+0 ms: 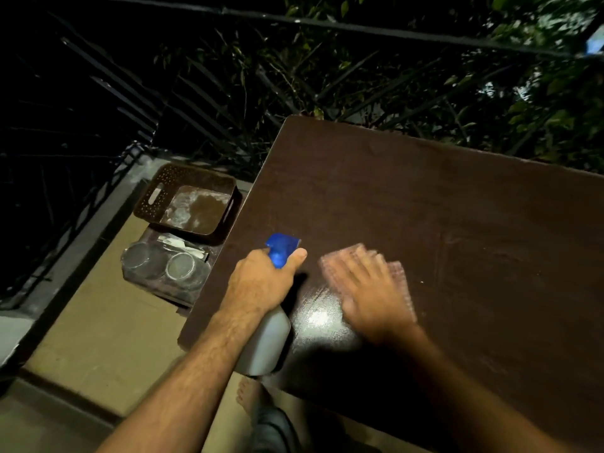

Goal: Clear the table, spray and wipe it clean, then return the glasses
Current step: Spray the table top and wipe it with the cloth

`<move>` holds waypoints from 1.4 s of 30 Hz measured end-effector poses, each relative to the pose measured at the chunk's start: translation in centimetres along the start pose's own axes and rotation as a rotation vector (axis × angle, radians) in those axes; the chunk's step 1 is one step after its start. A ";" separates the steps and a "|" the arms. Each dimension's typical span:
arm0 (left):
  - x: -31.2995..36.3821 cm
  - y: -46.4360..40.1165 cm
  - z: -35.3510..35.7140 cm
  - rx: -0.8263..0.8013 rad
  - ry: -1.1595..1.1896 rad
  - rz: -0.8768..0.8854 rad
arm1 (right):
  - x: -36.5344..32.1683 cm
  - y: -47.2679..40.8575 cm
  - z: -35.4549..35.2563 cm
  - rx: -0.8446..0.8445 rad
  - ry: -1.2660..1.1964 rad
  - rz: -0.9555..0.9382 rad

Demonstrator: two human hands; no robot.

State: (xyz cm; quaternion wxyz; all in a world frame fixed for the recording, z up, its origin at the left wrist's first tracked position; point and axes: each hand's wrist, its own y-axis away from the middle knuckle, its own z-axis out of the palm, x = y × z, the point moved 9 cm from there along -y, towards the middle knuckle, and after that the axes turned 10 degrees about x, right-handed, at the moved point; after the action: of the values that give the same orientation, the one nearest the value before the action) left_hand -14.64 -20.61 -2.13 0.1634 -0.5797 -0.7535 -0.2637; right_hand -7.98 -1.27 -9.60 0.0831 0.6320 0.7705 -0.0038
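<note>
Low in the middle, left hand [261, 279] grips the hard, slippery spray bottle [266, 341] by its neck while flat right hand [366, 289] presses the soft cloth [397, 269].

Head view, steeply downward (close)

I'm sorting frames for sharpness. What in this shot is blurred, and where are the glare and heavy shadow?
Head view: the right hand and the pinkish cloth under it are motion-blurred; the left hand gripping the spray bottle is sharper. Glare sits on the wet patch of the table between the hands; dark shadow falls beneath the arms, and the background railing is almost black.
</note>
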 end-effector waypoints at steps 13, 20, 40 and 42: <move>4.2 0.3 3.4 -0.077 -0.016 0.097 | -0.5 4.6 -0.2 0.004 -0.049 -0.131; 6.0 0.2 4.1 -0.033 -0.152 0.174 | 11.5 1.2 -0.8 0.167 -0.098 0.288; 12.6 3.7 8.9 -0.199 -0.104 0.358 | 16.7 6.0 -0.2 0.175 -0.073 0.514; 12.8 3.8 9.1 -0.223 -0.112 0.375 | 17.6 5.6 -0.7 0.185 -0.048 0.564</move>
State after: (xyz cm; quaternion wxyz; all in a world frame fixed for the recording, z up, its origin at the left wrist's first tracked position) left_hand -13.97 -4.47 -1.68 0.1024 -0.7378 -0.6065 -0.2779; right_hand -5.88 17.07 -10.69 0.0412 0.8257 0.5587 -0.0658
